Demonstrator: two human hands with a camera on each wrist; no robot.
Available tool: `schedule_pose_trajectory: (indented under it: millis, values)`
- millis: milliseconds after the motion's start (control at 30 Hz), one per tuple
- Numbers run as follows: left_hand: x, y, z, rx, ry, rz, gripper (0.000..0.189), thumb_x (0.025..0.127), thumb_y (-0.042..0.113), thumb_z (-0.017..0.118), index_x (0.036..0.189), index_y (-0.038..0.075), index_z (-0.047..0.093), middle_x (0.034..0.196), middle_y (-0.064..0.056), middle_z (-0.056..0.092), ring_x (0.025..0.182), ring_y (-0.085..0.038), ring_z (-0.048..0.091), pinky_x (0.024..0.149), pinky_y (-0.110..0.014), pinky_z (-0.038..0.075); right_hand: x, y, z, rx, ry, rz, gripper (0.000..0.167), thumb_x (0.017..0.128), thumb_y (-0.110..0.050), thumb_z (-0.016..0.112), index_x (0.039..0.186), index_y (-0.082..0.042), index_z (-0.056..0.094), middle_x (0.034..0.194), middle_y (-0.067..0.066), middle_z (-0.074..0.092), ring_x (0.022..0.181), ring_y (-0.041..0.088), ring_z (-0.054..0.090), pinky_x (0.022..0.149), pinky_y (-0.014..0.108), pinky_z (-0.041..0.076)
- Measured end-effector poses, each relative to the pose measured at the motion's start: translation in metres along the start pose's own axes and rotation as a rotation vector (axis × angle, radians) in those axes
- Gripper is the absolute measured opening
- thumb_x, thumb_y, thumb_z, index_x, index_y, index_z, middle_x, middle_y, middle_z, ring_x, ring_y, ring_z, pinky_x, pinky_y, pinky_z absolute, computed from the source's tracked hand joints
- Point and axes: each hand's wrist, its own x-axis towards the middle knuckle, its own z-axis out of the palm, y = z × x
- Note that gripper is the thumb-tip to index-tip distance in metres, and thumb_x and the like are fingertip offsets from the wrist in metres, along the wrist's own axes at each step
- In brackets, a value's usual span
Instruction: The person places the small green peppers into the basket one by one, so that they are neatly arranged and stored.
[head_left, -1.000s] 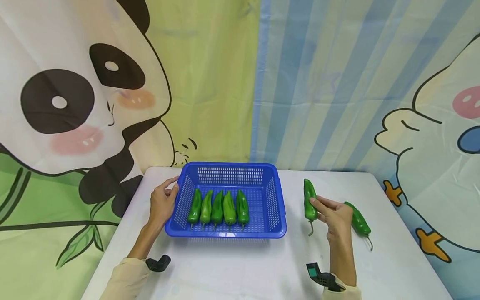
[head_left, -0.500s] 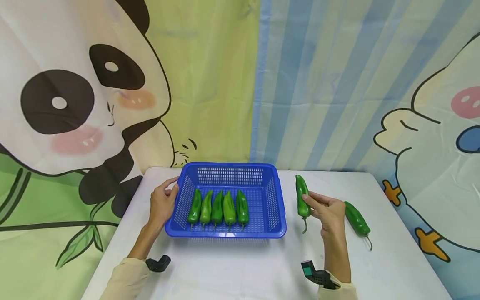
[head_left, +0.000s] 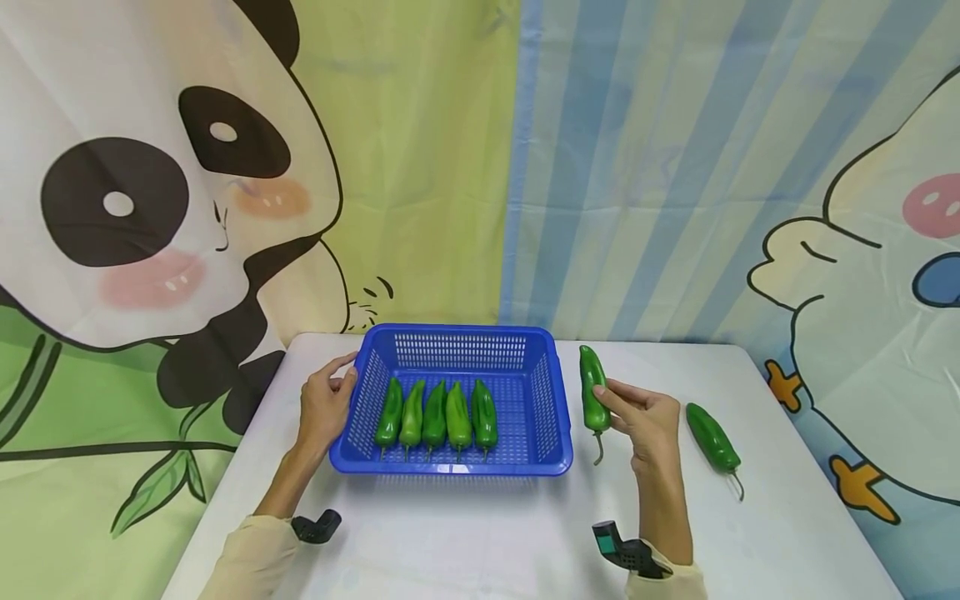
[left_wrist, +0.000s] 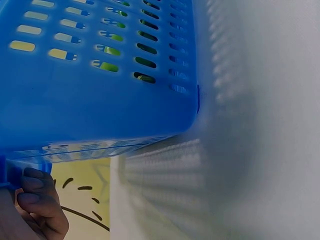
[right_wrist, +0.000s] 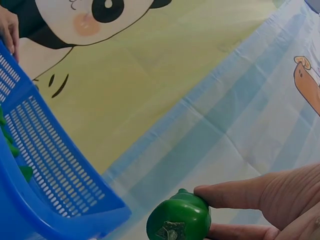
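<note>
In the head view my right hand (head_left: 651,423) pinches a long green pepper (head_left: 592,385) between thumb and fingers, just right of the blue basket (head_left: 553,462). The pepper hangs upright with its stem down. In the right wrist view the held pepper (right_wrist: 181,219) shows its stem end. My left hand (head_left: 324,407) grips the basket's left rim, its fingers curled over the edge in the left wrist view. Inside the basket several green peppers (head_left: 434,415) lie side by side in a row, stems toward me.
One more green pepper (head_left: 712,439) lies on the white table (head_left: 480,542), right of my right hand. The basket's right side shows bare floor beside the row. Behind the table hangs a printed curtain (head_left: 420,208) with cartoon animals.
My right hand has moved left toward the basket with the pepper, and away from the pepper on the table. The left hand and basket have stayed in place.
</note>
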Motion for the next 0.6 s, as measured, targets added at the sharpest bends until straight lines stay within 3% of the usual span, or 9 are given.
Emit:
schedule_pose_trajectory:
  millis: [133, 367, 600]
  values:
    - [0.000, 0.000, 0.000, 0.000, 0.003, 0.000, 0.040, 0.113, 0.017, 0.058, 0.150, 0.005, 0.064, 0.061, -0.008, 0.065, 0.049, -0.012, 0.054, 0.045, -0.025, 0.035, -0.002, -0.001, 0.005, 0.004, -0.032, -0.016, 0.056, 0.095, -0.015, 0.087, 0.138, 0.014, 0.067, 0.109, 0.008, 0.083, 0.078, 0.003, 0.077, 0.074, 0.022, 0.063]
    - [0.000, -0.001, 0.000, -0.005, 0.004, 0.005, 0.039, 0.113, 0.016, 0.059, 0.149, 0.005, 0.065, 0.059, -0.005, 0.061, 0.048, -0.012, 0.051, 0.045, -0.025, 0.033, -0.006, -0.003, 0.016, 0.029, -0.078, -0.025, 0.054, 0.095, -0.014, 0.086, 0.137, 0.013, 0.067, 0.100, 0.002, 0.083, 0.077, 0.004, 0.078, 0.074, 0.023, 0.064]
    - [0.000, -0.003, 0.000, -0.010, 0.021, 0.034, 0.037, 0.111, 0.013, 0.061, 0.147, 0.004, 0.067, 0.057, -0.006, 0.061, 0.046, -0.009, 0.048, 0.044, -0.024, 0.030, -0.008, -0.003, 0.028, 0.054, -0.104, -0.043, 0.050, 0.094, -0.009, 0.086, 0.134, 0.016, 0.068, 0.099, 0.006, 0.084, 0.076, 0.006, 0.079, 0.073, 0.024, 0.064]
